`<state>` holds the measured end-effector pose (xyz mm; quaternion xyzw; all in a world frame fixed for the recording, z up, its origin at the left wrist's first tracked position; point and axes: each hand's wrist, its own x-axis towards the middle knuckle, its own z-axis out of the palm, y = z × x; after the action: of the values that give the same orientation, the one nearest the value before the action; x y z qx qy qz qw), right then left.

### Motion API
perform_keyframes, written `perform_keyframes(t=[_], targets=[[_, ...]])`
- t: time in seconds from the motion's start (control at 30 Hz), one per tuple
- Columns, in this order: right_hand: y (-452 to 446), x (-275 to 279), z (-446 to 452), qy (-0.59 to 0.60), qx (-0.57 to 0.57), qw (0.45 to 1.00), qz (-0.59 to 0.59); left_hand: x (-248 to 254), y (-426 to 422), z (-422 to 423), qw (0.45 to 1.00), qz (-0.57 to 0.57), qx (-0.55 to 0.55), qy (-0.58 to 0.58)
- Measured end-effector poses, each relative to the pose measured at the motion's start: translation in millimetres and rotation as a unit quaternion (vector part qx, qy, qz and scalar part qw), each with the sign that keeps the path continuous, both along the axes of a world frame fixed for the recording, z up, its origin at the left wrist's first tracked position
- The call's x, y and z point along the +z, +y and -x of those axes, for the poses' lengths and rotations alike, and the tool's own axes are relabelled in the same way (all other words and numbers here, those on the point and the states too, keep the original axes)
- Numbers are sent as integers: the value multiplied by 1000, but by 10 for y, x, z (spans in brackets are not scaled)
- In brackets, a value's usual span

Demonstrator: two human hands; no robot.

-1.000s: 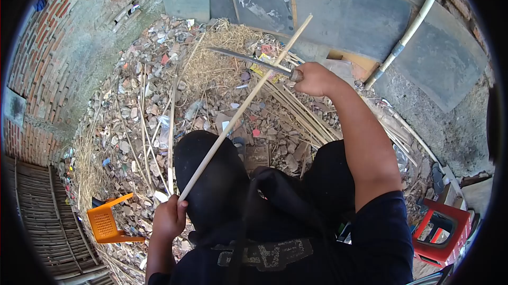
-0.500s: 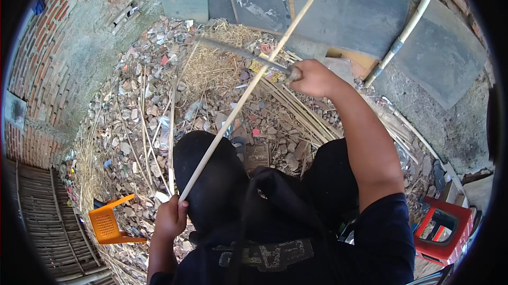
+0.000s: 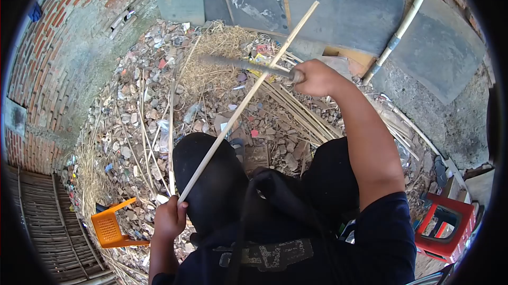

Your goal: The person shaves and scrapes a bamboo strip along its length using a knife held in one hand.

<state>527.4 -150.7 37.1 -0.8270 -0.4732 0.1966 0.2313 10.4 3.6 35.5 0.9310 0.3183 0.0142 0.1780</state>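
Observation:
My left hand (image 3: pixel 169 218) is closed around the near end of a long pale bamboo strip (image 3: pixel 231 122). The strip slants up and away to the right, passing over my dark-clad left knee (image 3: pixel 203 150). My right hand (image 3: pixel 316 79) grips the handle of a machete (image 3: pixel 241 65), whose dark blade points left and crosses the strip's far part. Motion blurs the blade towards its tip. Whether its edge bites into the strip, I cannot tell.
Rubble and straw cover the ground, with a bundle of bamboo strips (image 3: pixel 301 109) beyond my knees. An orange plastic stool (image 3: pixel 108 228) lies at left, a red one (image 3: pixel 459 227) at right. Brick wall (image 3: pixel 58 68), grey panels (image 3: pixel 344 20) and a pipe (image 3: pixel 405 28) enclose the area.
The machete blade has swung a little lower at its tip and is now more blurred. The strip's far end has dipped slightly; my left hand has barely moved.

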Motion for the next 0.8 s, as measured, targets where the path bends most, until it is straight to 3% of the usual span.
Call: perform_keyframes(t=[0.03,0.07,0.1,0.17,0.2,0.33,0.43,0.53,0.67,0.8], targets=[[7,29,26,-42,37,998,17,-11,0,-2,1000,-4,0,0],[-3,14,-50,15,26,999,24,-95,34,34,1000,-22,0,0],[-3,-121,-142,39,-24,999,6,-177,62,67,1000,15,15,3],[61,-331,-309,76,-134,987,-45,-162,94,86,1000,-14,-8,0],[58,-369,-324,37,-141,988,-55,-120,107,61,1000,-10,-8,-7],[35,-132,-169,24,-64,996,-52,-58,53,105,1000,-2,-6,-6],[36,111,-3,-56,20,998,30,-108,73,84,1000,-25,0,9],[-61,-517,-554,52,-150,986,-53,-148,65,107,998,-57,3,16],[-221,-96,-360,38,-153,987,-10,5,71,127,998,-58,-9,26],[-205,206,-120,-46,-71,996,-6,-63,101,274,998,-63,-18,15]])
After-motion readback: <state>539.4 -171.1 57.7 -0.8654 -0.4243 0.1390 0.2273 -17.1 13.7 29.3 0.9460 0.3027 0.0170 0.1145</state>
